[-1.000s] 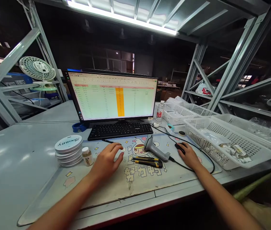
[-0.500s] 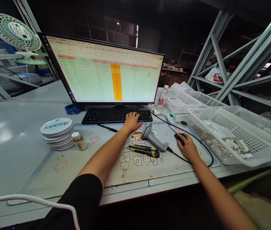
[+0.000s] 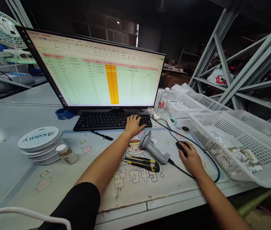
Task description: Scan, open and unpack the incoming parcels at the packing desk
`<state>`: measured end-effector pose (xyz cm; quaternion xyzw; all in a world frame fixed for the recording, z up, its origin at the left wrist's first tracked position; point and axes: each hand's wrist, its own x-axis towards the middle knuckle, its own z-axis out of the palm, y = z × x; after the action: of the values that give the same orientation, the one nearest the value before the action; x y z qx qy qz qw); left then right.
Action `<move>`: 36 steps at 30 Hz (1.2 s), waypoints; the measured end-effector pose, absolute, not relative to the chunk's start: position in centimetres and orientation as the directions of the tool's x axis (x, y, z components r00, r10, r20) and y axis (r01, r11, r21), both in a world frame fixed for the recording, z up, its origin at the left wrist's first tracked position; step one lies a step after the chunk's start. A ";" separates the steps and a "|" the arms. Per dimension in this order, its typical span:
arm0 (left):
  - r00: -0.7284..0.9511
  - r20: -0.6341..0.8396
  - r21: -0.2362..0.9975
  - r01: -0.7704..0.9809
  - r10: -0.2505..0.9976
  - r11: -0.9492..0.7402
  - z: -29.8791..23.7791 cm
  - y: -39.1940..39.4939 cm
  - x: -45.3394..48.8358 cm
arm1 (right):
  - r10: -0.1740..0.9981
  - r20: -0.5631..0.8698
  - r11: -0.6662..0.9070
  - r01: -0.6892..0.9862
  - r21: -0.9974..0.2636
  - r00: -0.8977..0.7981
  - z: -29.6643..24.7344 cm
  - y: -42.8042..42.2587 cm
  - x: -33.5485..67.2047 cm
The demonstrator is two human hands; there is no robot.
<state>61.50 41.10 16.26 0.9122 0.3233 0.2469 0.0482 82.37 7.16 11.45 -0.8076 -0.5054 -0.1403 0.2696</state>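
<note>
My left hand (image 3: 133, 125) lies with fingers apart over the right end of a black keyboard (image 3: 102, 120), holding nothing. Over a black computer mouse (image 3: 182, 149) rests my right hand (image 3: 191, 159), its fingers curved around it. Between my arms lie a grey barcode scanner (image 3: 155, 149) with a cable and, just in front of it, yellow-and-black utility knives (image 3: 142, 163). Behind the keyboard stands a monitor (image 3: 87, 75) showing a spreadsheet with an orange column. A black pen (image 3: 102, 135) sits in front of the keyboard.
Left on the desk are a stack of white round discs (image 3: 41, 145) and a small capped bottle (image 3: 66, 154). Tape rolls (image 3: 173, 120), a water bottle (image 3: 162, 101) and white plastic baskets (image 3: 226, 153) stand at the right. A fan (image 3: 2, 27) is far left.
The camera view has shifted closer to the desk, so the discs and fan appear further left. Both hands stay at the keyboard and mouse.
</note>
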 end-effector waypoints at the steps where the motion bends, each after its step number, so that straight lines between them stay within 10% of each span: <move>1: 0.669 0.419 0.246 0.568 0.614 -0.786 16.2 41.1 61.4 | 0.737 0.506 -0.341 0.893 -0.294 0.448 11.3 7.2 82.4; 36: 0.638 0.459 0.305 0.541 0.618 -0.784 16.6 39.7 60.8 | 0.772 0.528 -0.216 0.928 -0.304 0.353 9.5 7.4 84.6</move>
<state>60.84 39.67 16.60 0.9022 0.3212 0.2793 0.0694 84.62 7.43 9.46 -0.7683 -0.5532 -0.1325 0.2935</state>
